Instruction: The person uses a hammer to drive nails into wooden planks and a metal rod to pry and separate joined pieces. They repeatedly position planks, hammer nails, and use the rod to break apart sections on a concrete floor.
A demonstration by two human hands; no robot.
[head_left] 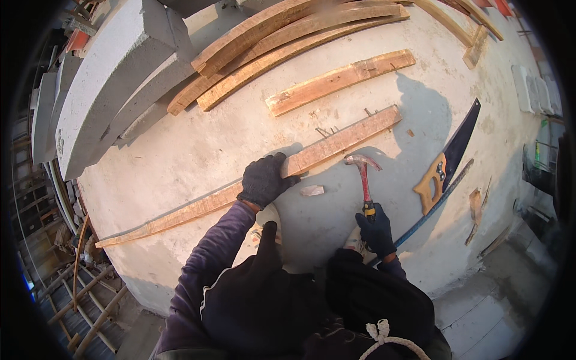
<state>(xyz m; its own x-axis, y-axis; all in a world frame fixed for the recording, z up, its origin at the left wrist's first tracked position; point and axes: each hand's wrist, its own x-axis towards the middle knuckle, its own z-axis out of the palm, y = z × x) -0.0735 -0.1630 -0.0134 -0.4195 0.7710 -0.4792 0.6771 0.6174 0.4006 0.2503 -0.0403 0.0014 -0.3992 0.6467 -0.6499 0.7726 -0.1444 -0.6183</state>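
Observation:
My left hand (264, 180), in a dark glove, is closed over the middle of a long wooden plank (342, 139) that lies slantwise on the concrete. Several nails (327, 131) stick out along the far edge of this plank. In my right hand (377, 230), also gloved, is a claw hammer (365, 180) with a red shaft and a black and yellow grip. Its head is just to the right of the plank, apart from it. A small wood chip (312, 190) lies between my hands.
A shorter nailed board (342, 81) and stacked beams (288, 45) lie beyond the plank. Concrete blocks (114, 72) stand at the far left. To the right are a handsaw (447, 159) and a blue bar (414, 228). Past the left edge, a lower level shows poles (90, 318).

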